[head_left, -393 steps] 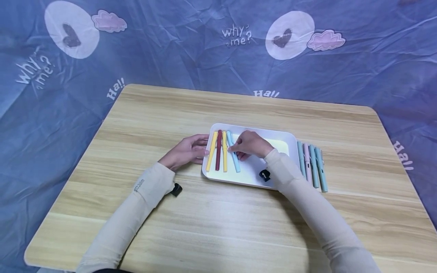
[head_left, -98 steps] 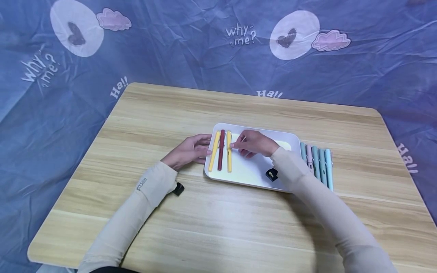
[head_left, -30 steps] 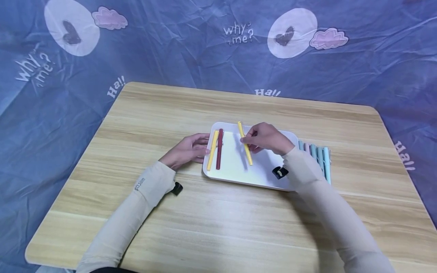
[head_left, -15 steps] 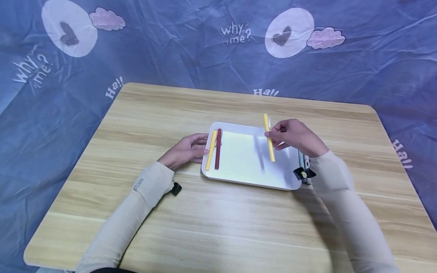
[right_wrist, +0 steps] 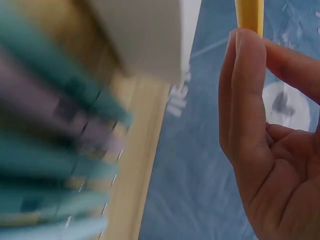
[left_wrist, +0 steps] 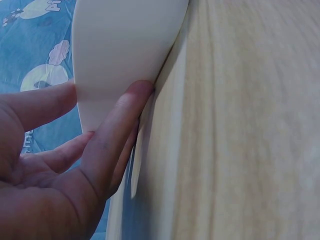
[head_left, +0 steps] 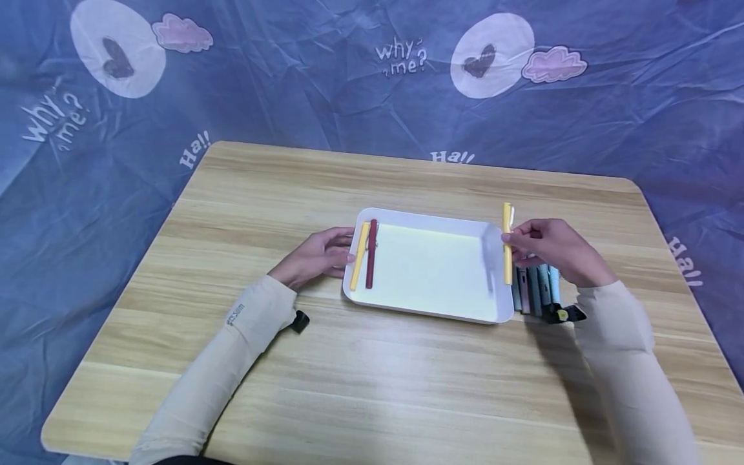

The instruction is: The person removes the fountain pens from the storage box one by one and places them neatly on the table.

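My left hand [head_left: 314,258] holds the left end of a white rectangular tray [head_left: 433,314], one fingertip at the rim and another low on the outer wall in the left wrist view. Over the tray's right rim, my right hand [head_left: 555,248] pinches a yellow pen [head_left: 507,255] between thumb and fingers, its clip turned to the right. Only one end of this pen shows in the right wrist view. Inside the tray at the left lie another yellow pen [head_left: 360,256] and a dark red pen [head_left: 371,255], side by side.
Right of the tray, a row of pens lies on the wooden table [head_left: 349,381]: several teal and blue pens [head_left: 544,284] and a pink pen [head_left: 524,292]. The right hand and wrist partly cover this row. A blue printed cloth [head_left: 325,97] hangs behind the table.
A light blue pen went from the tray to the row earlier. Since then my right hand has lifted a yellow pen and carried it rightward to the tray's right rim. My left hand stays put.
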A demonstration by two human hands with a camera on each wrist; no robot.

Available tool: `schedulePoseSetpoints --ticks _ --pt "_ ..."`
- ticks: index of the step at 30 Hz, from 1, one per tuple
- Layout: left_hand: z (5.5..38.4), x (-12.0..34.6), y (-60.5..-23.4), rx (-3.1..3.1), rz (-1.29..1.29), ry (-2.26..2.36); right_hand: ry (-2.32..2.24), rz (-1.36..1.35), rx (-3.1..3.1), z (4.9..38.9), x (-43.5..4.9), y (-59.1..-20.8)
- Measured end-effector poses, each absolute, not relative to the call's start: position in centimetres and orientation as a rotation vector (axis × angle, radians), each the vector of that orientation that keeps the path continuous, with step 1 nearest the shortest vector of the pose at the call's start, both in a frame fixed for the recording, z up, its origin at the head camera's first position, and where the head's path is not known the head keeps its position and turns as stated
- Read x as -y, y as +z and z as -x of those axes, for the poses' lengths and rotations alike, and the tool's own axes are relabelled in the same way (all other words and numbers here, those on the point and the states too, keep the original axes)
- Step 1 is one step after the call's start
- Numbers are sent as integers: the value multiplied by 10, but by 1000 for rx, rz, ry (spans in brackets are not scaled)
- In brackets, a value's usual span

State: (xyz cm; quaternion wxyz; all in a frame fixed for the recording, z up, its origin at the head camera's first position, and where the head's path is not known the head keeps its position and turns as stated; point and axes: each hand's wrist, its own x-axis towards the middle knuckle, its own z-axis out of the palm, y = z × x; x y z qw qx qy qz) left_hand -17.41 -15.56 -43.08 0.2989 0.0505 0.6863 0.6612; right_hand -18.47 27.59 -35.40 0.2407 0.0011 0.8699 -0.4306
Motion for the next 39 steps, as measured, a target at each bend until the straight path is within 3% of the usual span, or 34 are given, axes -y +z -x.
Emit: schedulePoseSetpoints --ticks 19,39 --pt "173 157 -430 -1832 -139 1754 -1089 -143 -2374 163 -362 -373" --pt "172 156 -429 -1828 -145 1759 -987 -141 -2329 155 -388 -394"
